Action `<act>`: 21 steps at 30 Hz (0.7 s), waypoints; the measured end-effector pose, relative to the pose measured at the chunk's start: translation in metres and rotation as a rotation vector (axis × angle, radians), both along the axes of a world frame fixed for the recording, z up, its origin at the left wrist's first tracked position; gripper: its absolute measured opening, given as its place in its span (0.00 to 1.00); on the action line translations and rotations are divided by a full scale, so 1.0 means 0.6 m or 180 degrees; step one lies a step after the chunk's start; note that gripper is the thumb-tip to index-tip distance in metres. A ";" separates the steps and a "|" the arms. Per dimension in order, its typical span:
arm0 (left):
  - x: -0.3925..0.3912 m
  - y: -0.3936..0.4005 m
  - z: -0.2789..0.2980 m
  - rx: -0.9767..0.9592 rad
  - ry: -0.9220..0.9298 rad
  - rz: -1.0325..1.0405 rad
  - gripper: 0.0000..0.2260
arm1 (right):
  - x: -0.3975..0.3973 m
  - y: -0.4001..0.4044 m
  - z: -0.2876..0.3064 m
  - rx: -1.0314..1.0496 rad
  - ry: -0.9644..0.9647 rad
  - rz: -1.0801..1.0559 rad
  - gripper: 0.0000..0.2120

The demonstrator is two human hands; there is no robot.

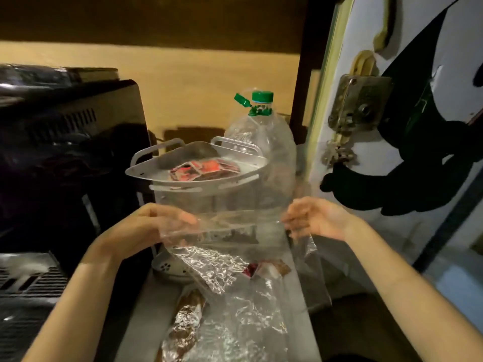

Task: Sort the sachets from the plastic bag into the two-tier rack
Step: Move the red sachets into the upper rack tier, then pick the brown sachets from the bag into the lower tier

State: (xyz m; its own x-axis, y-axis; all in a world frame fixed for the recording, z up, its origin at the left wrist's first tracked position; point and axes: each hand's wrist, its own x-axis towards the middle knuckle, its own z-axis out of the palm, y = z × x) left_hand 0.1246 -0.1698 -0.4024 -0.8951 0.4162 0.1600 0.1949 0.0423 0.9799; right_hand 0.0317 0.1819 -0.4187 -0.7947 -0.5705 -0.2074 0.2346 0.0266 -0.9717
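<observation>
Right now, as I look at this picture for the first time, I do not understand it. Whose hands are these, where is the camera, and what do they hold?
There is no machine here. A person wears a camera on the head, looking forward and down, so you see their own two arms. The left hand and right hand hold a clear bag stretched between them. Behind it stands a white rack; red sachets lie on its upper tier. More sachets lie on the counter below the bag. A large bottle with a green cap stands behind the rack, and a dark appliance is on the left.
</observation>
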 end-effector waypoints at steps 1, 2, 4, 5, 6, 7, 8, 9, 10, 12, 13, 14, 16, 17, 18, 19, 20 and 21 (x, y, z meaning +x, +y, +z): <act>0.008 -0.001 -0.011 -0.0088 -0.0119 0.0018 0.28 | 0.000 0.006 -0.014 0.0045 -0.0033 0.0074 0.20; 0.015 -0.004 -0.024 -0.0129 -0.0261 0.0041 0.28 | 0.000 0.010 -0.026 0.0073 -0.0081 0.0099 0.18; 0.029 -0.011 -0.050 -0.0165 -0.0563 0.0010 0.27 | 0.008 0.011 -0.046 0.0217 -0.0043 0.0166 0.10; 0.036 -0.012 -0.060 -0.0155 -0.0704 -0.0013 0.27 | 0.013 0.009 -0.053 0.0396 0.0047 0.0200 0.10; 0.043 -0.011 -0.070 -0.0145 -0.0810 -0.0009 0.28 | 0.018 0.004 -0.059 0.0603 0.0143 0.0178 0.13; 0.049 -0.010 -0.080 -0.0190 -0.0878 0.0020 0.29 | 0.024 -0.003 -0.064 0.0777 0.0213 0.0110 0.15; 0.054 -0.007 -0.090 -0.0313 -0.0918 0.0071 0.31 | 0.028 -0.010 -0.069 0.0919 0.0285 0.0047 0.16; 0.058 -0.003 -0.100 -0.0463 -0.0953 0.0134 0.31 | 0.031 -0.017 -0.074 0.1015 0.0359 0.0043 0.17; 0.062 0.001 -0.109 -0.0559 -0.0999 0.0160 0.29 | 0.032 -0.022 -0.082 0.1073 0.0418 0.0025 0.18; 0.072 0.006 -0.132 -0.0493 -0.1200 0.0083 0.24 | 0.037 -0.033 -0.093 0.1151 0.0501 -0.0069 0.20; 0.078 0.009 -0.141 -0.0449 -0.1322 0.0022 0.23 | 0.041 -0.041 -0.098 0.1190 0.0523 -0.0124 0.21; 0.084 0.015 -0.149 -0.0531 -0.1435 -0.0023 0.23 | 0.043 -0.050 -0.102 0.1237 0.0547 -0.0154 0.23; 0.095 0.032 -0.161 -0.1034 -0.1642 -0.0121 0.22 | 0.048 -0.071 -0.109 0.1344 0.0638 -0.0142 0.25; 0.097 0.040 -0.166 -0.1274 -0.1712 -0.0217 0.22 | 0.050 -0.084 -0.111 0.1398 0.0712 -0.0128 0.26; 0.098 0.046 -0.172 -0.1438 -0.1724 -0.0300 0.22 | 0.052 -0.097 -0.113 0.1439 0.0791 -0.0115 0.26; 0.097 0.052 -0.180 -0.1556 -0.1674 -0.0342 0.20 | 0.054 -0.110 -0.113 0.1470 0.0881 -0.0088 0.24; 0.097 0.058 -0.189 -0.1645 -0.1593 -0.0314 0.18 | 0.058 -0.125 -0.112 0.1489 0.0969 -0.0047 0.23; 0.099 0.062 -0.198 -0.1685 -0.1496 -0.0179 0.16 | 0.061 -0.140 -0.111 0.1528 0.1048 -0.0004 0.22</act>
